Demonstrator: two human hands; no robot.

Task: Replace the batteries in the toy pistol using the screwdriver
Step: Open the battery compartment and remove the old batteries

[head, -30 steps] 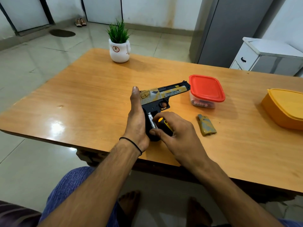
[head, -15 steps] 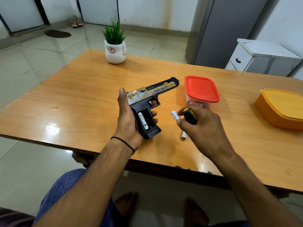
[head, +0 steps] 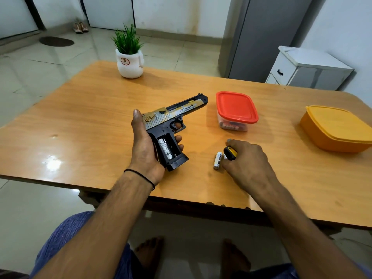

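Observation:
My left hand (head: pixel 145 146) holds the black and gold toy pistol (head: pixel 171 125) by its grip, just above the table, barrel pointing to the far right. The grip's battery compartment (head: pixel 168 147) is uncovered: one battery sits in the left slot and the right slot is bare. My right hand (head: pixel 249 164) rests on the table to the right of the pistol, closed around the black and yellow screwdriver handle (head: pixel 230 153). A loose white battery (head: pixel 217 160) lies on the table right beside its fingertips. The screwdriver's shaft is hidden under the hand.
A clear box with a red lid (head: pixel 236 107) stands behind my right hand. A yellow lidded container (head: pixel 336 127) sits at the right edge. A potted plant (head: pixel 129 61) stands at the table's (head: pixel 90 117) far side. My knees and feet are below the near edge.
My right hand left the pistol grip, moved right and came down on the table with the screwdriver. One battery is out of the grip and now lies on the table.

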